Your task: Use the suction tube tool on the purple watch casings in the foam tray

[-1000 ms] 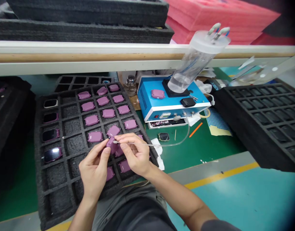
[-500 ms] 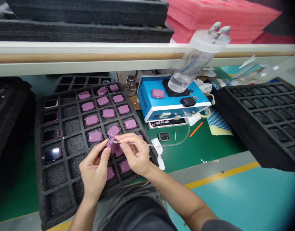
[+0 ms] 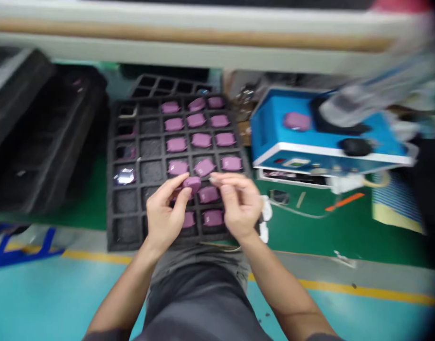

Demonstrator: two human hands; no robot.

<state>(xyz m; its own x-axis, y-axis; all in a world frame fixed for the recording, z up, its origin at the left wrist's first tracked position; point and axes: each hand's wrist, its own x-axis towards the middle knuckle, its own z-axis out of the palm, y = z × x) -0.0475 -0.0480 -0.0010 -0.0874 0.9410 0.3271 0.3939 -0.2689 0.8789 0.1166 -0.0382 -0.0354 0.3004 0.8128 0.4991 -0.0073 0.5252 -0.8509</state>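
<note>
Between the thumb and fingers of my left hand [image 3: 165, 212] is a small purple watch case [image 3: 192, 185], held just over the black foam tray [image 3: 111, 208]. My right hand [image 3: 241, 204] pinches the tip of a thin clear tube [image 3: 213, 178], a short gap to the right of that case. More purple watch cases [image 3: 201, 140] sit in the tray's right-hand columns, some partly covered by my hands. Dark-screened watches [image 3: 125, 176] lie in its left column. The picture is blurred, so fine detail on the held case cannot be made out.
A blue machine [image 3: 292, 154] stands right of the tray, with a purple watch case [image 3: 297, 121] and a clear cylinder [image 3: 345, 106] on top. An orange stick [image 3: 344, 202] lies before it. Black trays [image 3: 64, 142] stand at left; a shelf edge [image 3: 189, 33] crosses above.
The tube tip was at the purple watch case and is now apart from it, my right hand having drawn away to the right. My view has swung left and down.
</note>
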